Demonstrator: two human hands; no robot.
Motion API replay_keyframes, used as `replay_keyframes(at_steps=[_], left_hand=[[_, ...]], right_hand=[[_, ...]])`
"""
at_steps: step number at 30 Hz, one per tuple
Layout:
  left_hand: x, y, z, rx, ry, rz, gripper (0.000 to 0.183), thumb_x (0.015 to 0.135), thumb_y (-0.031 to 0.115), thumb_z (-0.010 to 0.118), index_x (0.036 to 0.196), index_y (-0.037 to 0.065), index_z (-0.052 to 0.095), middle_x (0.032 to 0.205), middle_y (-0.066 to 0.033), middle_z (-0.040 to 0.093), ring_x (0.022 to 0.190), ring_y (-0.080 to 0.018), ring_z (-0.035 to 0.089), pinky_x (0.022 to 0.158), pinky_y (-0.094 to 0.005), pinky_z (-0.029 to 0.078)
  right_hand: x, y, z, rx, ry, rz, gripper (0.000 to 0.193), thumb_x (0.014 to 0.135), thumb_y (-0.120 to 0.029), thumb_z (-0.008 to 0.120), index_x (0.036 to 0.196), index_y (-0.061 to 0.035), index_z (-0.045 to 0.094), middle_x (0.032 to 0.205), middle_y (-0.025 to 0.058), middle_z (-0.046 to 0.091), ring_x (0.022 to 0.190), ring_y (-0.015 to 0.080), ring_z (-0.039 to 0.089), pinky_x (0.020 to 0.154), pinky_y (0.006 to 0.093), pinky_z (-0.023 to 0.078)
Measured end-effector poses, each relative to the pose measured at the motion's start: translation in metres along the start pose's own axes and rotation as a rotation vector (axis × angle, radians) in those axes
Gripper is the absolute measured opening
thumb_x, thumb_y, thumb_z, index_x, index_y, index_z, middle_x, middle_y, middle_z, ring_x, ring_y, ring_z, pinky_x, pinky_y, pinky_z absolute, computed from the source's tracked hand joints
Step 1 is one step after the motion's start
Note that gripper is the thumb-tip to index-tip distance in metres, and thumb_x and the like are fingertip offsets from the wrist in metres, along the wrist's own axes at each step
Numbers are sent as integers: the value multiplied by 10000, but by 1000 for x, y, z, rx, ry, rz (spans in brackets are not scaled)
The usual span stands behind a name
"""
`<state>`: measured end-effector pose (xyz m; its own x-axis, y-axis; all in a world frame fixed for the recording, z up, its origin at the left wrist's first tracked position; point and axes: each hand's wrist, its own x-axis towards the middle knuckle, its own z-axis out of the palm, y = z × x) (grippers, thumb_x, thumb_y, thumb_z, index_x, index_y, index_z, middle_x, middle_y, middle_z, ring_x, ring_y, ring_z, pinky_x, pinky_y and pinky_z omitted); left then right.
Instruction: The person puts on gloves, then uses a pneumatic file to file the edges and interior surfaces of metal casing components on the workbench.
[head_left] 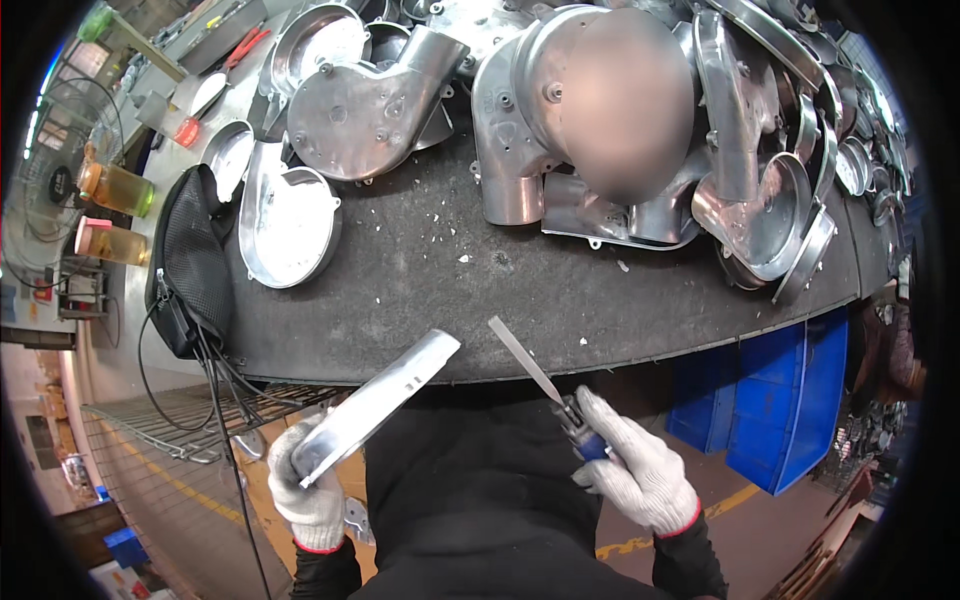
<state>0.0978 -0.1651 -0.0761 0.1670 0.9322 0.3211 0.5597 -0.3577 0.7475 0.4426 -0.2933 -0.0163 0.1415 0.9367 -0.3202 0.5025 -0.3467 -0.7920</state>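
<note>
I am looking down over the dark workbench (480, 300), which is carrying the biggest mass in view: a heap of cast metal blower housings (640, 130) piling along its far edge, with 1 snail-shaped housing (365, 110) lying apart toward the left and a shallow round cover (285, 225) sitting nearer the front. A black mesh bag (190, 265) is hanging off the bench's left end, its cables trailing down, and blue plastic bins (775, 400) are standing under the right side.

Below the bench edge, the left hand (305, 485), gloved in white knit, is clamping the lower end of a flat curved metal cover plate (385, 400), tilting it up so its tip is reaching over the bench rim. The right hand (640, 470), gloved likewise, is gripping the blue handle of a flat file (530, 365), blade pointing up-left. The 2 hands are well apart, and the file is near the plate but not touching it.

I am judging this as the deburring step, between strokes. Next, the file needs laying against the plate's edge at a shallow angle, with the left grip firm.
</note>
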Motion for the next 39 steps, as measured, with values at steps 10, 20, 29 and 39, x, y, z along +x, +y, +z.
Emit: replay_keyframes(at_steps=[10, 20, 29, 39], left_hand=[[-21, -18, 10, -260, 18, -98, 324, 971, 139, 706, 1238, 32, 556, 1244, -240, 666, 1127, -346, 683, 954, -463, 585], [-19, -19, 12, -390, 22, -113, 294, 1028, 216, 648, 1235, 32, 550, 1232, -244, 665, 1138, -367, 681, 970, -478, 574], [-21, -14, 8, -253, 23, -158, 304, 963, 50, 700, 1225, 18, 550, 1219, -234, 663, 1140, -352, 680, 969, -461, 588], [-21, -18, 8, -201, 23, -113, 299, 988, 127, 691, 1220, -3, 554, 1236, -246, 656, 1134, -357, 679, 976, -473, 580]], right_hand=[[39, -10, 1, 221, -322, 162, 640, 997, -177, 571, 1605, -194, 372, 1003, 132, 704, 764, 227, 739, 784, 366, 599], [39, -14, -3, 198, -367, 202, 648, 992, -209, 585, 1603, -184, 371, 1047, 132, 717, 750, 229, 735, 773, 372, 597], [38, -14, -7, 110, -389, 177, 668, 1000, -243, 571, 1619, -189, 328, 1102, 116, 728, 840, 280, 734, 796, 385, 590], [33, -13, -2, 42, -369, 97, 689, 988, -266, 592, 1620, -215, 323, 1052, 127, 725, 882, 342, 712, 777, 410, 583]])
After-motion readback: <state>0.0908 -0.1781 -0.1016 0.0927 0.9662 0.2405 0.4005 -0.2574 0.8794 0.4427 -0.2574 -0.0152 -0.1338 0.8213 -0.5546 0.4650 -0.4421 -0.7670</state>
